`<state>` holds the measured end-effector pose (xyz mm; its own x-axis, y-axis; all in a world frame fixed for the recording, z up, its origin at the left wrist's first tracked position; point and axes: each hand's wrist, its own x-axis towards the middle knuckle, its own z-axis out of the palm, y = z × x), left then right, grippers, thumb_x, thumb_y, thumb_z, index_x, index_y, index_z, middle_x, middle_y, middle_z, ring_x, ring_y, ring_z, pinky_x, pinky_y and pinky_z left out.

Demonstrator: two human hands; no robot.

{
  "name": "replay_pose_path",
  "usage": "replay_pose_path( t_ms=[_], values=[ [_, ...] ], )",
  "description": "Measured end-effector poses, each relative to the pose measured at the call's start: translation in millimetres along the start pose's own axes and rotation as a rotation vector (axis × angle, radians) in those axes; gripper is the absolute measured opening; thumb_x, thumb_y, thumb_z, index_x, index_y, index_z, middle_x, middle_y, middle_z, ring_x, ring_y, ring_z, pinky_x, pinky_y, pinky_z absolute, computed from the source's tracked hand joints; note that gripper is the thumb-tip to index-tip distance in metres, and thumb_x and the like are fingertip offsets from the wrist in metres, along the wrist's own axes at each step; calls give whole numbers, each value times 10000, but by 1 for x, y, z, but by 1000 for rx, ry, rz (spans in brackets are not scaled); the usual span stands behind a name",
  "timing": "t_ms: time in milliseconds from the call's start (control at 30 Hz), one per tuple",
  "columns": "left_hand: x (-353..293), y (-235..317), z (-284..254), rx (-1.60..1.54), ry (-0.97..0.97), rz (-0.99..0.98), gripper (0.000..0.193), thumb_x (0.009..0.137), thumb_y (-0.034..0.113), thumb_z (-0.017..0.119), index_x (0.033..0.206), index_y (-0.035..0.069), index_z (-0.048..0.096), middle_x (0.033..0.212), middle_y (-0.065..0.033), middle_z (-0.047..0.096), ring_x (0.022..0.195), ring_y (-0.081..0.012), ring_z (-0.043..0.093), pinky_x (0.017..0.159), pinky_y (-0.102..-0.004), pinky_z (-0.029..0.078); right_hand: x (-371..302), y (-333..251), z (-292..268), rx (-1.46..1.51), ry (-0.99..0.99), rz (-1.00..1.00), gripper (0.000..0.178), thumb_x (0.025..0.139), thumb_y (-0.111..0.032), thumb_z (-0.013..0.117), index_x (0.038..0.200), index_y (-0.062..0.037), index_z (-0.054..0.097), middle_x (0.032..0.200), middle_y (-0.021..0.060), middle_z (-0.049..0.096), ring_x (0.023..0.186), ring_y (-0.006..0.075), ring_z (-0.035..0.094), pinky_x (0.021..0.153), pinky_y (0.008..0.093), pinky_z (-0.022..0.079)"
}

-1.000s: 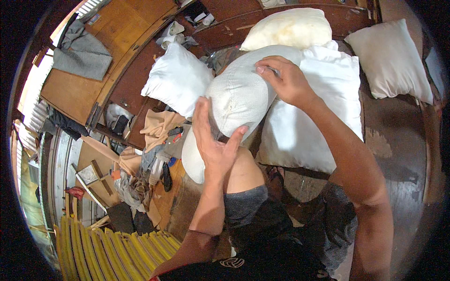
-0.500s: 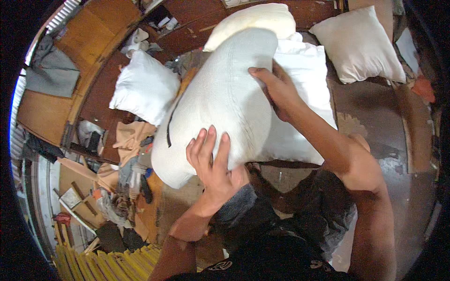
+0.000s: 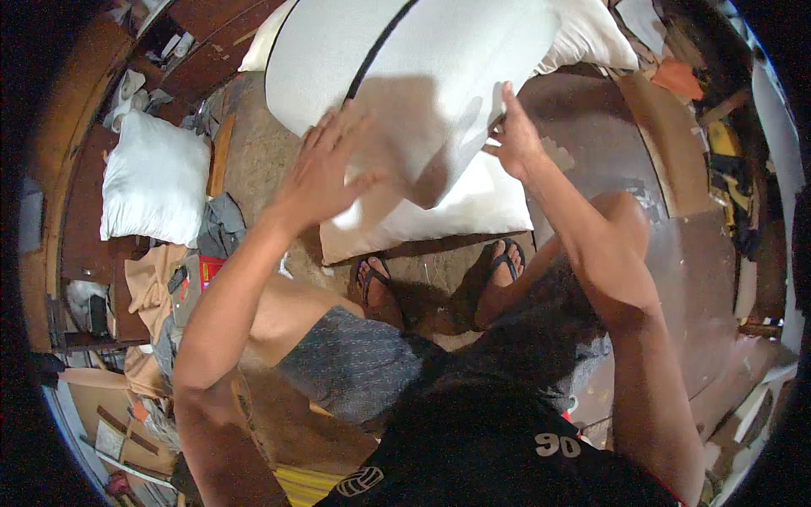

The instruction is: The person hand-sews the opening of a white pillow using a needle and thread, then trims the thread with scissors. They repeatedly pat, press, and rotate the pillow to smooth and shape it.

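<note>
A large pale grey-white pillow [image 3: 473, 51] with dark piping is held up tilted at the top, one corner pointing down toward me. My left hand [image 3: 325, 173] is open, blurred by motion, its fingers spread against or just in front of the pillow's lower left side; contact is hard to tell. At the pillow's right edge, my right hand [image 3: 519, 145] grips it with the thumb up along the side and the other fingers partly hidden. Beneath lies a white pillow [image 3: 422, 228] on the floor by my feet, mostly covered by the raised one.
Another white pillow [image 3: 156, 177] rests at the left, and a cream pillow [image 3: 591, 35] lies at the far right. Peach cloth [image 3: 154, 283] and mixed scraps clutter the left side. A brown board [image 3: 667, 152] lies at the right.
The grey-white pillow has moved up and away from me and turned, showing its dark-piped side. My left hand has come off its earlier hold with fingers spread; my right hand has shifted lower along the edge.
</note>
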<state>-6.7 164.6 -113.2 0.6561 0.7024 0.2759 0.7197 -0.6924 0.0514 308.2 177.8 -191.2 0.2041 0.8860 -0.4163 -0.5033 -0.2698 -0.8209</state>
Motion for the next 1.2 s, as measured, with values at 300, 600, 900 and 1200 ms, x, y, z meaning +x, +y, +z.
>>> replay_pose_path(
  t_ms=[300, 600, 900, 1200],
  values=[
    [7, -51, 107, -98, 164, -650, 810, 1020, 610, 468, 1533, -14, 411, 1571, -336, 362, 1502, -470, 289, 1219, -534, 276, -43, 95, -12, -801, -658, 16, 499, 982, -463, 636, 1190, -13, 696, 1097, 169, 724, 893, 331, 720, 782, 484, 592],
    [-18, -98, 138, -236, 13, -831, 802, 1055, 605, 366, 1582, 2, 328, 1611, -300, 322, 1516, -425, 280, 1249, -470, 226, 86, 71, -149, -1495, -166, -507, 324, 924, -234, 632, 1135, -17, 748, 1216, 207, 705, 1153, 370, 665, 958, 452, 559],
    [-39, -131, 124, -607, 161, -925, 717, 1055, 563, 386, 1531, 30, 445, 1450, -183, 588, 1295, -361, 587, 1120, -458, 433, -9, 30, -12, -55, -315, -268, 450, 936, -153, 695, 1318, 61, 593, 1240, 147, 670, 1079, 224, 669, 893, 361, 557],
    [-53, -136, 74, -1379, 145, -992, 589, 1061, 358, 402, 1488, -44, 463, 1395, -189, 620, 1204, -322, 661, 1029, -426, 541, -66, 5, 54, -118, -364, -590, 450, 913, -181, 768, 1252, 54, 588, 1118, 183, 692, 950, 267, 734, 828, 366, 581]
  ],
)
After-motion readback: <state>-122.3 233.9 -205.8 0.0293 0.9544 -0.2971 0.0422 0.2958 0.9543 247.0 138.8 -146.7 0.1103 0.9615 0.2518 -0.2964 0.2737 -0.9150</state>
